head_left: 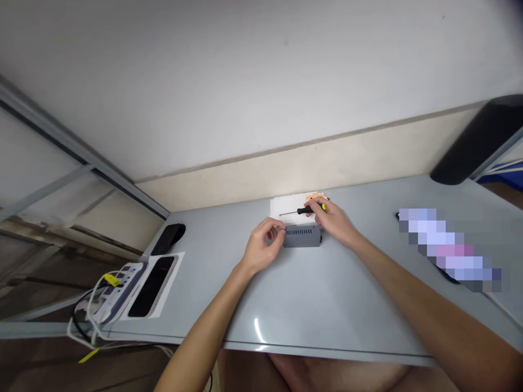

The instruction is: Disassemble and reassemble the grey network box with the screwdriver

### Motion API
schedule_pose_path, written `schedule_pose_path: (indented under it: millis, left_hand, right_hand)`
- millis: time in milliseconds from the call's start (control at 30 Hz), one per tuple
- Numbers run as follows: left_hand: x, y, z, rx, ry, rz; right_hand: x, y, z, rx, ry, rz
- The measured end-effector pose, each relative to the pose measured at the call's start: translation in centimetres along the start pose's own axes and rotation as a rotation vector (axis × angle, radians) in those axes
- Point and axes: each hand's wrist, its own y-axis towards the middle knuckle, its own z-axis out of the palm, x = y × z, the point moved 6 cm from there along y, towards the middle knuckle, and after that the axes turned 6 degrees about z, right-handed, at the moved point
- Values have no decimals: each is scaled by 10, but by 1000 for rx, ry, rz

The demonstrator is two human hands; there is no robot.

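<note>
A small grey box with a row of vent slots point(302, 237) lies on the grey table point(310, 299) near the far edge. My left hand point(263, 245) pinches the box's left end with curled fingers. My right hand point(333, 220) rests by the box's right end and grips a screwdriver point(304, 210) with a black and yellow handle, its thin shaft pointing left over a white sheet of paper point(286, 208).
At the table's left end are a white power strip with cables point(118, 286), a black phone on paper point(151, 279) and a black case point(169, 237). A dark rounded object point(474, 142) stands at the far right. A blurred patch covers something on the right.
</note>
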Motion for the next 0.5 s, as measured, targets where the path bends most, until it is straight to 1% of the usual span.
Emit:
schedule_pose_path:
  millis: [133, 267, 400, 500]
  left_hand:
    - [6, -1, 3, -9, -66, -157]
    - [12, -2, 5, -19, -106, -248]
    - [13, -3, 5, -29, -110, -232]
    - [10, -4, 7, 8, -105, -161]
  right_hand:
    - [0, 1, -3, -12, -19, 3]
    - [0, 1, -3, -20, -8, 30]
    - [4, 1, -7, -62, 5, 28]
    - [9, 2, -21, -146, 80, 43]
